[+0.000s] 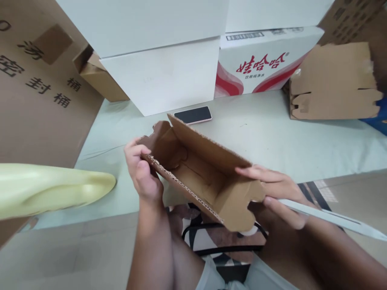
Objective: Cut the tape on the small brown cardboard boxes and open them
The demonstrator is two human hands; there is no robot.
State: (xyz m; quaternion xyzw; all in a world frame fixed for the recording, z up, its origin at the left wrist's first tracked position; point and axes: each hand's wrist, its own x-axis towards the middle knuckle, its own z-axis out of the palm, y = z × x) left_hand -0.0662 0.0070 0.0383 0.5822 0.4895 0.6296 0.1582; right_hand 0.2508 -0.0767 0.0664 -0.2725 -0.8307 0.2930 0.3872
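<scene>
Left hand [143, 171] pinching cardboard box [201, 181] corner; right hand [279, 186] clasping opposite end, white tool [335, 217]

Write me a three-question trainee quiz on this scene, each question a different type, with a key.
1. True or false: the left hand and the right hand both touch the open brown cardboard box.

2. Which hand also holds the slim white pointed tool?

3. Where does the flat black rectangular device lie?
A) Inside the box in the hands
B) On the pale green table surface
C) In the right hand

Key:
1. True
2. The right hand
3. B
</scene>
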